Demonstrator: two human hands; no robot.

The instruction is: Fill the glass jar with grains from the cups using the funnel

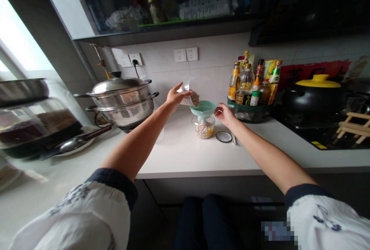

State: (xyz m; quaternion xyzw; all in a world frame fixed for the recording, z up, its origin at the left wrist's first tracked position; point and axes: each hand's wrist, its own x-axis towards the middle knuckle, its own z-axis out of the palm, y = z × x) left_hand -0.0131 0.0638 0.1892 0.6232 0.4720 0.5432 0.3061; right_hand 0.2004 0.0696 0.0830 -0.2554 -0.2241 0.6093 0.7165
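My left hand [177, 96] grips a clear plastic bag [194, 97] of brownish grains or flakes, tilted over a mint-green funnel [204, 108]. The funnel sits in the mouth of a clear jar [203, 127], which is partly filled with similar pale flakes and carries a yellow label. At the funnel's right side, my right hand [225, 114] has its fingers closed on the handle. On the counter right of the jar lies a round lid [224, 137], its pale inside facing up.
A steel steamer pot [124, 103] and a ladle [75, 144] stand to the left. Behind on the right is a dark green tray [251, 113] of sauce bottles. Farther right, a black pot [315, 98] with a yellow lid sits on the stove. Dark cabinets [162, 30] hang overhead.
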